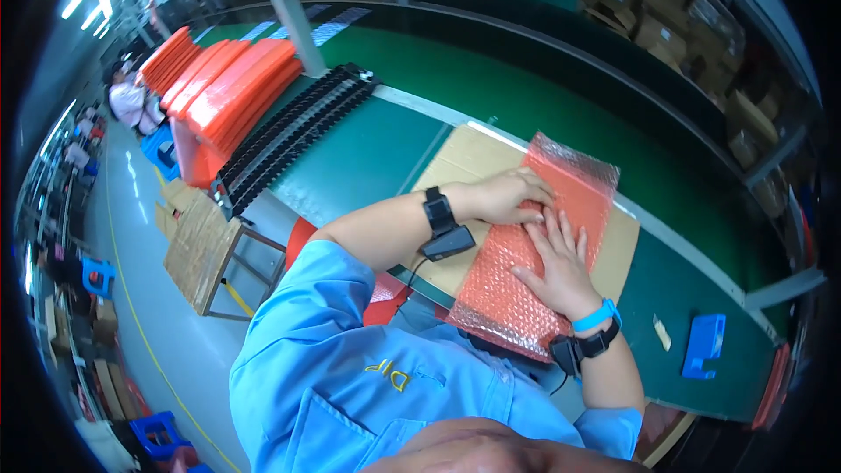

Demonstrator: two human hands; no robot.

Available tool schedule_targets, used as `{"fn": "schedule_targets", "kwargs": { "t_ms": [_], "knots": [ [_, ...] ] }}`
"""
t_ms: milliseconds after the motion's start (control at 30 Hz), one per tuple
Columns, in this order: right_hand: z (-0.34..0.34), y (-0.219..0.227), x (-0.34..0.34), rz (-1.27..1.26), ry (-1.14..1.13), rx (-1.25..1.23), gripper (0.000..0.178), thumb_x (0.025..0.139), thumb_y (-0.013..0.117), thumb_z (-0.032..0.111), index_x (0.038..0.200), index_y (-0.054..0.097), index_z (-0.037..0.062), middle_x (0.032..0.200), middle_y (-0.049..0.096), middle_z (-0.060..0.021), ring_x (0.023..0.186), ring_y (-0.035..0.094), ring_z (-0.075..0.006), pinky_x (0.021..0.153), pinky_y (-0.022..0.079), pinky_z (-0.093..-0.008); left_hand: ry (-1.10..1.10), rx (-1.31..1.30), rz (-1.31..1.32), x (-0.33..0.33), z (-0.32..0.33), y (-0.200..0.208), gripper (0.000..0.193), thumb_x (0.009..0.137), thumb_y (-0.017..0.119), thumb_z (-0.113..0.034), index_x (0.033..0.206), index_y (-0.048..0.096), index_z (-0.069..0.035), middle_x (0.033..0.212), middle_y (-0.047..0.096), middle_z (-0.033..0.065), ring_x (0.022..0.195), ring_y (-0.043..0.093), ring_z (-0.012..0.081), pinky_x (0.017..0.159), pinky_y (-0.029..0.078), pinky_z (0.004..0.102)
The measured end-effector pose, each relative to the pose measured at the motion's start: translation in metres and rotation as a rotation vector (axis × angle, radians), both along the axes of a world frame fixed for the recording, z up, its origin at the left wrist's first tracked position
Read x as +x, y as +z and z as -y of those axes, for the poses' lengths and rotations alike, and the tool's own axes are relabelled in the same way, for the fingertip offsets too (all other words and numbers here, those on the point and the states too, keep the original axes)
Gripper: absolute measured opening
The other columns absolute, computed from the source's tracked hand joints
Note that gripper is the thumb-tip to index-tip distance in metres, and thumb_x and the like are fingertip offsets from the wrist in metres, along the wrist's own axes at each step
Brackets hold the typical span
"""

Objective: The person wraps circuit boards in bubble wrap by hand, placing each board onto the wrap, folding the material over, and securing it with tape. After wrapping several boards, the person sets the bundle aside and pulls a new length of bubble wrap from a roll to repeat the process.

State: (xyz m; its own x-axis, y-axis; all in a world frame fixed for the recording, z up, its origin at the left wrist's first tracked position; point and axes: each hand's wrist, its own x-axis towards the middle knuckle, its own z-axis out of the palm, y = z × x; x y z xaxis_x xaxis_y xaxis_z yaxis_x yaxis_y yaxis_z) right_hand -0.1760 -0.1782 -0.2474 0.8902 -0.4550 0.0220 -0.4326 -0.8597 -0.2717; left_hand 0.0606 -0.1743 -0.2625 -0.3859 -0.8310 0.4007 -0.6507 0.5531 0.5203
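Observation:
A long flat item in clear bubble wrap, red or pink inside, forms a bubble-wrapped package (496,289). It lies slantwise across a cardboard sheet (477,156), its near end reaching past the table edge. My right hand (561,276) rests flat on the package, fingers spread and pointing away from me. Against its fingertips, my left hand (512,195) is on the package too, its fingers bent and drawn together near the thumb. Whatever the left fingers may pinch is hidden.
Right of the cardboard lie a small yellowish cutter-like tool (661,333) and a blue tape-dispenser-like holder (703,346). A black ribbed rack (298,136) and stacked orange-red packages (241,92) stand at left. A metal rail (683,250) runs behind; a wooden-topped stool (201,250) is on the floor.

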Motion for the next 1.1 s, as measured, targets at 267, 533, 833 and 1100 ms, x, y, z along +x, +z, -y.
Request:
{"fn": "schedule_targets", "kwargs": {
  "t_ms": [267, 533, 833, 1100],
  "knots": [
    [0.002, -0.009, -0.002, 0.057, -0.102, 0.0, 0.075, 0.091, 0.061, 0.057, 0.152, 0.04, 0.0187, 0.161, 0.021, -0.0244, 0.15, 0.013, -0.0448, 0.116, 0.008, -0.0666, 0.049, 0.023, -0.005, 0.001, 0.002, -0.001, 0.037, 0.082, 0.075, -0.016, 0.117, 0.069, -0.004, 0.128, 0.063, 0.0165, 0.119, 0.058, 0.0363, 0.105, 0.044, 0.0455],
    [0.003, -0.004, -0.006, 0.107, -0.062, 0.017, 0.072, 0.091, 0.061, 0.057, 0.15, 0.042, 0.0202, 0.16, 0.022, -0.0233, 0.15, 0.014, -0.0433, 0.116, 0.008, -0.0663, 0.528, 0.081, -0.602, 0.008, 0.015, -0.015, 0.055, 0.087, 0.074, -0.01, 0.138, 0.052, -0.002, 0.122, 0.065, 0.0186, 0.105, 0.065, 0.0262, 0.089, 0.054, 0.0364],
    [0.004, -0.004, -0.007, 0.107, -0.013, 0.017, 0.072, 0.088, 0.067, 0.052, 0.149, 0.044, 0.0208, 0.16, 0.025, -0.0211, 0.15, 0.016, -0.0421, 0.117, 0.01, -0.0638, 0.407, 0.228, -0.232, 0.021, 0.015, -0.017, 0.039, 0.086, 0.075, -0.018, 0.123, 0.067, -0.008, 0.099, 0.072, 0.0143, 0.087, 0.069, 0.0212, 0.078, 0.055, 0.0337],
    [0.004, -0.002, -0.006, 0.081, -0.02, 0.023, 0.072, 0.088, 0.068, 0.049, 0.149, 0.044, 0.0207, 0.159, 0.026, -0.021, 0.149, 0.018, -0.0428, 0.117, 0.01, -0.064, 0.506, 0.092, -0.18, 0.009, 0.006, 0.008, 0.037, 0.082, 0.076, -0.021, 0.116, 0.07, -0.01, 0.11, 0.068, 0.0173, 0.102, 0.065, 0.0315, 0.088, 0.052, 0.0415]
  ]
}}
